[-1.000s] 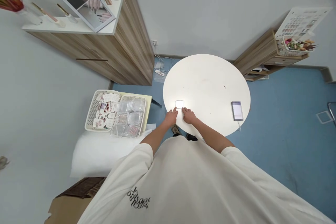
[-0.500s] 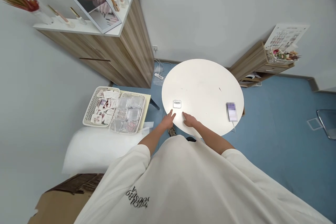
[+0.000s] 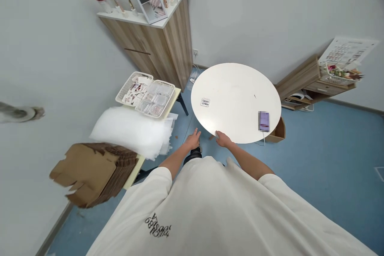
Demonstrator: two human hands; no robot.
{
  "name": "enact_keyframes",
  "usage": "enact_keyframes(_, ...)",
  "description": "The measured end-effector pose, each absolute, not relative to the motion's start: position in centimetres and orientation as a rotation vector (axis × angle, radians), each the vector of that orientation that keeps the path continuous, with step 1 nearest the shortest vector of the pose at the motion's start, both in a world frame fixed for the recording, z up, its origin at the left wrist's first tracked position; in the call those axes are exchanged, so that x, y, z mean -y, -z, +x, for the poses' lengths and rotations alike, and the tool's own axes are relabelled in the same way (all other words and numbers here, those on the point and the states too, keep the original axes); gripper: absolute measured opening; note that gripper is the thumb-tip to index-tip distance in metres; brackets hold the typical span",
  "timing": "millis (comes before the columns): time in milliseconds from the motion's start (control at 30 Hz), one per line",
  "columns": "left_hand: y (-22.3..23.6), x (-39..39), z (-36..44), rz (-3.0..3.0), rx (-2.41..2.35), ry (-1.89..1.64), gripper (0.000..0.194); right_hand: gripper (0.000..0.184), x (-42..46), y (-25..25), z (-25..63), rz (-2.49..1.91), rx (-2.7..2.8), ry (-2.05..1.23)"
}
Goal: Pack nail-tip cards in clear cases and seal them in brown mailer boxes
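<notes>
The left hand (image 3: pixel 192 141), open and empty with its fingers loosely spread, has drawn back off the round white table (image 3: pixel 236 88), and the right hand (image 3: pixel 223 139), also open and empty, now sits at the rim. The small white card (image 3: pixel 205 102) lies on the tabletop, no longer between the hands but well ahead of them. Farther right lies a blurred phone (image 3: pixel 264 121); beyond the table's left side, a basket tray (image 3: pixel 132 88) has come into fuller view.
</notes>
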State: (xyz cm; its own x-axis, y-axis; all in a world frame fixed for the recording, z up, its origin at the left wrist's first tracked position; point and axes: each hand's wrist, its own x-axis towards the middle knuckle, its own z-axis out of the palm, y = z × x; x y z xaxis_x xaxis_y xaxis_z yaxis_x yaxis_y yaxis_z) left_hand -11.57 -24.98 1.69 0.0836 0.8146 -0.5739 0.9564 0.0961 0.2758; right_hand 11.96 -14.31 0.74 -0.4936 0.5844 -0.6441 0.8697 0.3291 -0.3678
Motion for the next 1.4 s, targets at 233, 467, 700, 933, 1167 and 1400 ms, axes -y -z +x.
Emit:
enact_keyframes(233, -2.6, 32.6, -12.0, 1.636, -1.922, 0.228, 0.068, 0.058, 18.0, -2.9, 12.2, 1.271, -2.235, 1.032)
enact_keyframes(467, -3.1, 36.8, -16.2, 1.512, -2.041, 0.171, 0.065, 0.053, 20.2, -3.6, 7.7, 1.133, -2.330, 1.058)
enact_keyframes(700, -3.3, 40.7, -21.9, 1.477, -2.129, 0.124, 0.064, 0.050, 23.8, -3.7, -0.2, 1.023, -2.409, 1.049)
enact_keyframes(933, -3.6, 43.3, -29.3, 1.523, -2.174, 0.149, 0.057, 0.048, 28.2, -3.3, -9.5, 1.040, -2.390, 1.096)
enact_keyframes(1167, -2.1, 42.5, -33.9, 1.429, -2.060, 0.290, 0.057, 0.047, 31.6, -2.1, -16.0, 1.153, -2.348, 1.160)
enact_keyframes(1400, -1.1, 42.9, -34.7, 1.505, -2.001, 0.268, 0.065, 0.045, 33.2, -1.4, -17.5, 1.268, -2.252, 1.224)
